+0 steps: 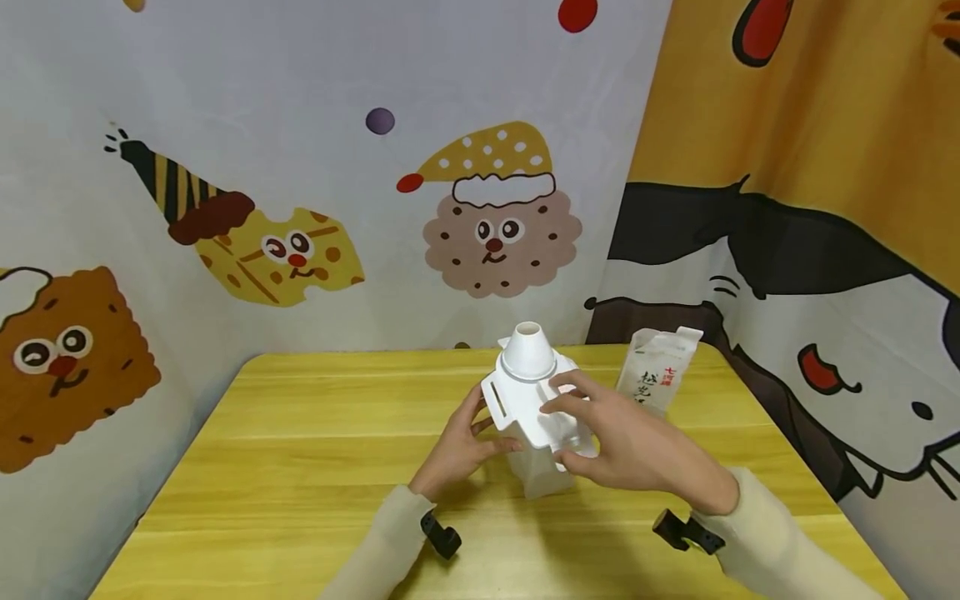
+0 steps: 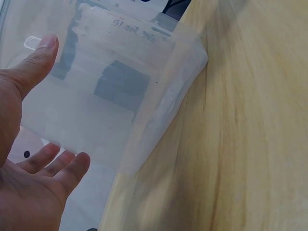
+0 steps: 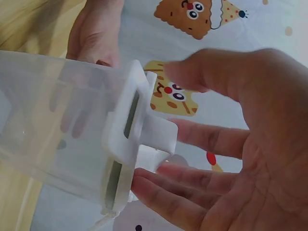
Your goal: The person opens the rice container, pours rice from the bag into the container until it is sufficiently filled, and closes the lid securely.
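Note:
A translucent plastic storage container (image 1: 538, 468) stands on the table, tapering toward its base. On top sits its white lid (image 1: 517, 408), with a cone-shaped spout (image 1: 528, 354) at the far side. My left hand (image 1: 468, 446) holds the container from the left, thumb across the near face and fingers along the far side. Over the right part of the lid, my right hand (image 1: 618, 429) spreads its fingers. In the right wrist view its fingertips (image 3: 144, 180) touch the lid beside a raised white tab (image 3: 159, 134), while the thumb stays apart from the lid.
A white paper-like bag (image 1: 656, 371) with red and black characters stands behind the right hand, near the table's back right. The wooden table (image 1: 300, 467) ends at a curtain (image 1: 300, 125) with cartoon prints. Each sleeve carries a black wrist camera (image 1: 441, 536).

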`<state>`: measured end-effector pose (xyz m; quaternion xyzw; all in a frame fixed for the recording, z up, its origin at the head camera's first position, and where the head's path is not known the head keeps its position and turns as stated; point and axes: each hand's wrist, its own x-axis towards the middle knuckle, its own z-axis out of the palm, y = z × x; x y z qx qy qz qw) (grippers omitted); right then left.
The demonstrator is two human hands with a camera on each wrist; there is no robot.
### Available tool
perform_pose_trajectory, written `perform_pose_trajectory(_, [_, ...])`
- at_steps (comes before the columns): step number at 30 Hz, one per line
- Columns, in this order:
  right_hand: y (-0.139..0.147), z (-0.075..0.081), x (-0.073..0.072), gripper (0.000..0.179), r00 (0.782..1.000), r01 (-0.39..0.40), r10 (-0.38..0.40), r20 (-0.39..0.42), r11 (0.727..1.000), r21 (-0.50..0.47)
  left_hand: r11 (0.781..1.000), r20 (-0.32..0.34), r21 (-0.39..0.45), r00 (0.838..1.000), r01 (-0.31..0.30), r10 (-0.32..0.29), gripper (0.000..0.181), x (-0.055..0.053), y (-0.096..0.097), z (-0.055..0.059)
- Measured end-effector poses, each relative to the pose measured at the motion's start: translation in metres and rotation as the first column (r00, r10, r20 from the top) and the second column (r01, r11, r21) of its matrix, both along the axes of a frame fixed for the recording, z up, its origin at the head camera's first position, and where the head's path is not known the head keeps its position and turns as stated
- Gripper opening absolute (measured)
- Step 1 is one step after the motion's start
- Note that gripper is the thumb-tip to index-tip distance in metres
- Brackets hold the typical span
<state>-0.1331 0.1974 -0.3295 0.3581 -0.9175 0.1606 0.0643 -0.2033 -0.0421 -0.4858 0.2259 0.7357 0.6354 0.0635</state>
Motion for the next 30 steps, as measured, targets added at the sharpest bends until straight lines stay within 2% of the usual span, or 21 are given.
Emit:
perform_pose_trajectory(11, [-0.006, 0.011, -0.018, 0.049, 0.995, 0.090, -0.088, 0.047, 0.995, -0.031, 1.000, 0.009, 0.002, 1.000, 0.006, -0.006, 0.099, -0.001, 0.000, -0.001])
perform_pose_trajectory(19, [-0.012, 0.019, -0.031, 0.052, 0.973, 0.192, -0.190, 0.130, 0.981, -0.010, 1.000, 0.008, 0.002, 1.000, -0.005, 0.005, 0.099, -0.002, 0.000, -0.002])
perform_pose_trajectory(25, [-0.018, 0.019, -0.035, 0.036, 0.964, 0.204, -0.196, 0.179, 0.979, -0.024, 1.000, 0.018, 0.003, 1.000, -0.014, 0.014, 0.099, -0.001, 0.001, -0.002])
perform_pose_trajectory(28, [-0.021, 0.019, -0.037, 0.014, 0.964, 0.198, -0.188, 0.188, 0.980, -0.036, 1.000, 0.020, 0.006, 1.000, -0.017, 0.017, 0.100, -0.001, 0.001, -0.001])
perform_pose_trajectory(30, [-0.022, 0.020, -0.037, 0.010, 0.962, 0.203, -0.192, 0.195, 0.979, -0.037, 1.000, 0.017, 0.004, 1.000, -0.018, 0.018, 0.100, -0.001, 0.001, -0.001])
